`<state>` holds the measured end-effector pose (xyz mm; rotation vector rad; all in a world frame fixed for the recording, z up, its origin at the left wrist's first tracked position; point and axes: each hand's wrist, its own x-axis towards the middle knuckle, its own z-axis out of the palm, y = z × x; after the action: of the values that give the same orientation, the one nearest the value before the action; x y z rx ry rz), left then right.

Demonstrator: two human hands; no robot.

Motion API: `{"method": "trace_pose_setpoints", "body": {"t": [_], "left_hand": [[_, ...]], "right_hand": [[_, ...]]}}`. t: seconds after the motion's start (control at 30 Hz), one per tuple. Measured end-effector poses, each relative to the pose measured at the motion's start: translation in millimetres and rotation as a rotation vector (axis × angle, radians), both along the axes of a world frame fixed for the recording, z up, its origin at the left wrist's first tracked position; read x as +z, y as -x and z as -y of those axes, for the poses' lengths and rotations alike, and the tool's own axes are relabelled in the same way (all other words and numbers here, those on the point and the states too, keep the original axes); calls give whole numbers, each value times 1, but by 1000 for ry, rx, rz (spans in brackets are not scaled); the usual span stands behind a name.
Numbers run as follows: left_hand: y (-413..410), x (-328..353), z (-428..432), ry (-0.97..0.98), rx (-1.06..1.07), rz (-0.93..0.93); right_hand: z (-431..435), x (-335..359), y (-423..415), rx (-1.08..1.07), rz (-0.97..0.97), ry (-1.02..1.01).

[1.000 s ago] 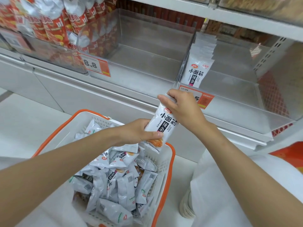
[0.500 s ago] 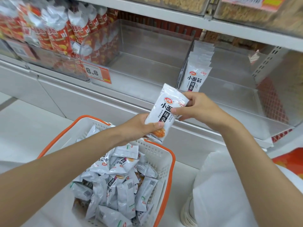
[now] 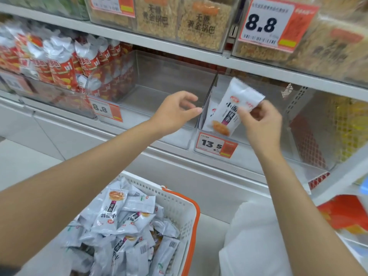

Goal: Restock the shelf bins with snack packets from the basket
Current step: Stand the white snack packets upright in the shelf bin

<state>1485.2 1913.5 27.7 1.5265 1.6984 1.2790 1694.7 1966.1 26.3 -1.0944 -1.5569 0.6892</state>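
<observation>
Left hand (image 3: 175, 112) has let go, now empty with fingers loosely curled; right hand (image 3: 260, 124) alone pinches the packet (image 3: 229, 110), just left of it at the bin (image 3: 247, 156) mouth, so placement looks next.

The packet (image 3: 233, 108) is smeared by motion, its black print unreadable, and the right grip (image 3: 260, 124) covers its right edge. It hides most of the stocked packets (image 3: 210, 114) standing behind it in the bin, so their number cannot be told. The fine print on the 13.5 price tag (image 3: 216, 145) is too small to read. The left forearm (image 3: 79, 176) covers the near-left side of the basket (image 3: 194, 216), which the bottom edge also cuts off. The top edge crops the upper-shelf tag (image 3: 112, 5). The red packets (image 3: 59, 64) at far left are blurred and cropped.
</observation>
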Motion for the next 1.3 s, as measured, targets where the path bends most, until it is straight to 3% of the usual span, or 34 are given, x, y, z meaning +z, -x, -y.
{"method": "trace_pose_setpoints", "body": {"t": [0.1, 0.3, 0.57, 1.03, 1.17, 1.3], "left_hand": [[-11, 9, -30, 48, -46, -62], [-22, 7, -73, 81, -11, -449], [-27, -1, -77, -1, 156, -536], [-22, -20, -37, -36, 94, -390], [-14, -25, -7, -32, 100, -368], [-3, -45, 33, 53, 90, -368]], "right_hand": [[-17, -21, 5, -7, 159, 145], [-30, -36, 13, -8, 308, 225], [-39, -33, 15, 1, 476, 319], [-31, -43, 24, -162, 485, 244], [-5, -37, 33, -301, 363, -167], [45, -51, 62, -75, 173, -155]]}}
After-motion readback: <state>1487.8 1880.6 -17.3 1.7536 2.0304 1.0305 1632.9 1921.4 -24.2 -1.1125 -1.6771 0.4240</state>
